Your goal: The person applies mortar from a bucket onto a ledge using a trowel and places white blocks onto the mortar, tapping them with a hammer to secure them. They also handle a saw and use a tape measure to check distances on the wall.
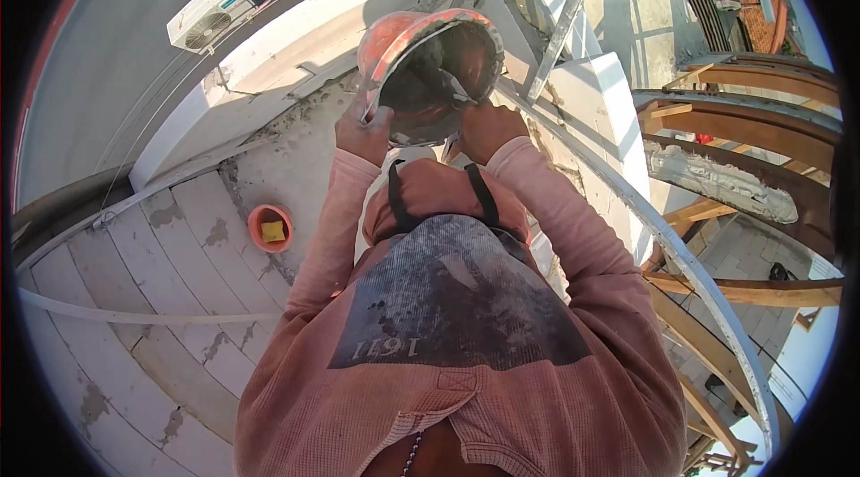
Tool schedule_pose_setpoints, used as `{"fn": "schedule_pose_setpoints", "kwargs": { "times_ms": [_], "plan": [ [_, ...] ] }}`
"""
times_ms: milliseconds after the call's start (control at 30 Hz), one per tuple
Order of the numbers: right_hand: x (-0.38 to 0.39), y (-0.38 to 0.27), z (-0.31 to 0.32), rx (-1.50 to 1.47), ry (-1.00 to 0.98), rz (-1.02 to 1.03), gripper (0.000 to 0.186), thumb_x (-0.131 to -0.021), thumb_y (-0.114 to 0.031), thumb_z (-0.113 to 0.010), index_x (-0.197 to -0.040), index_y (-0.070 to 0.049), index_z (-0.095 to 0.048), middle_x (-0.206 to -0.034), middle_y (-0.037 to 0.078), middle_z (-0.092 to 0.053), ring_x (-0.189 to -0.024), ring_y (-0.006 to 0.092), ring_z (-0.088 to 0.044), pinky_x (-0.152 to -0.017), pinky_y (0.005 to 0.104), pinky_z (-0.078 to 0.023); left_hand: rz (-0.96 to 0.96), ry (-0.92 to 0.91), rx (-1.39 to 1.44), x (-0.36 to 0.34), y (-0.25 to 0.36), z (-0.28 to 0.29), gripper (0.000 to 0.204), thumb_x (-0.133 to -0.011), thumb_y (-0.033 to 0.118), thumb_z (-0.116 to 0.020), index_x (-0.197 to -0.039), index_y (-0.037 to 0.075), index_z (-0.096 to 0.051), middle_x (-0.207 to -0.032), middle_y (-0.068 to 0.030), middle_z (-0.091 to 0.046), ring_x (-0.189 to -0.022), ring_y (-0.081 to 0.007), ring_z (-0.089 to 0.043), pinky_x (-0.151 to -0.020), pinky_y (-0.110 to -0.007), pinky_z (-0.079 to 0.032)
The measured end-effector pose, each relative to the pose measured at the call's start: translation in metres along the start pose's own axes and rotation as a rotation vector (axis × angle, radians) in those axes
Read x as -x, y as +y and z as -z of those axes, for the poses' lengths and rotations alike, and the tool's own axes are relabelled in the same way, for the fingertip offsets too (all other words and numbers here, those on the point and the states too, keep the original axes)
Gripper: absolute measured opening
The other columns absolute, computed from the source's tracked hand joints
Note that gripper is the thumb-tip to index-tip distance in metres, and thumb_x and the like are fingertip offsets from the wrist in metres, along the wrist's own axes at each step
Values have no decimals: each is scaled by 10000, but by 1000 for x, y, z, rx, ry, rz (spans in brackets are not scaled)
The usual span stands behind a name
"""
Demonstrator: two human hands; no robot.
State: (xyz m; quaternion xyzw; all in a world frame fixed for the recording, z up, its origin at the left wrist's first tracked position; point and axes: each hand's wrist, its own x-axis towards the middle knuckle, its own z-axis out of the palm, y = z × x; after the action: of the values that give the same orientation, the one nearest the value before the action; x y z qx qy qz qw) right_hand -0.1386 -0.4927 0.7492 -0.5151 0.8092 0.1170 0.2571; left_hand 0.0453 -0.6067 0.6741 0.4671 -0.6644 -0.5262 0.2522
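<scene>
An orange bucket (383,44), tilted with its mouth toward me, is up in front of my chest. Grey mortar (430,74) coats its inside. My left hand (365,131) is closed on the bucket's rim at the lower left. At the lower right of the mouth, my right hand (492,129) is closed round a trowel, whose grey blade (453,85) reaches into the bucket. The trowel's handle is hidden in my fist.
A small orange pail (270,229) with a yellow sponge (273,232) stands at the left on the block surface. White block walls (287,47) run ahead. A long metal bar (667,235) curves down the right, beside wooden beams (761,291). An air-conditioner unit (211,15) hangs beyond.
</scene>
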Motion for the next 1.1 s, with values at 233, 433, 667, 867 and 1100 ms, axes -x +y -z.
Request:
{"fn": "schedule_pose_setpoints", "kwargs": {
  "times_ms": [233,433,667,867,1100],
  "plan": [
    [-17,-4,10,-139,-135,110,374,-848,-255,-576,-1072,11,-711,-1075,260,-702,-1012,395,-697,-903,453,-557,-59,18,37,10,15,9,607,-829,116,-613,-1431,103,-536,-640,-36,-550,-559,-92,-475,-565,-291,-459],
    [-32,10,-12,-606,7,293,439,-870,-358,-604,-1097,12,-670,-985,227,-714,-892,371,-714,-863,420,-557,-23,52,87,12,5,8,610,-839,70,-615,-1440,54,-515,-658,31,-526,-579,-48,-455,-545,-246,-420],
    [-42,22,-2,-1201,-318,128,319,-922,-282,-634,-1076,-6,-671,-697,18,-554,-523,127,-527,-503,300,-441,168,114,415,2,10,-17,223,-860,56,-643,-1083,45,-644,-736,15,-553,-588,-82,-560,-532,-254,-506],
    [-53,101,39,-1273,-424,262,317,-948,-238,-620,-1139,10,-667,-730,9,-586,-539,88,-525,-497,258,-426,236,243,610,-18,31,-46,188,-855,74,-659,-1042,77,-637,-801,-2,-618,-581,-97,-590,-547,-257,-533],
    [-70,226,96,-1171,-534,496,373,-928,-136,-646,-1257,38,-632,-775,29,-648,-588,87,-554,-533,259,-450,388,301,793,-22,36,-73,336,-860,35,-614,-1188,110,-600,-910,-22,-646,-664,-140,-657,-610,-321,-616]
  ]
}}
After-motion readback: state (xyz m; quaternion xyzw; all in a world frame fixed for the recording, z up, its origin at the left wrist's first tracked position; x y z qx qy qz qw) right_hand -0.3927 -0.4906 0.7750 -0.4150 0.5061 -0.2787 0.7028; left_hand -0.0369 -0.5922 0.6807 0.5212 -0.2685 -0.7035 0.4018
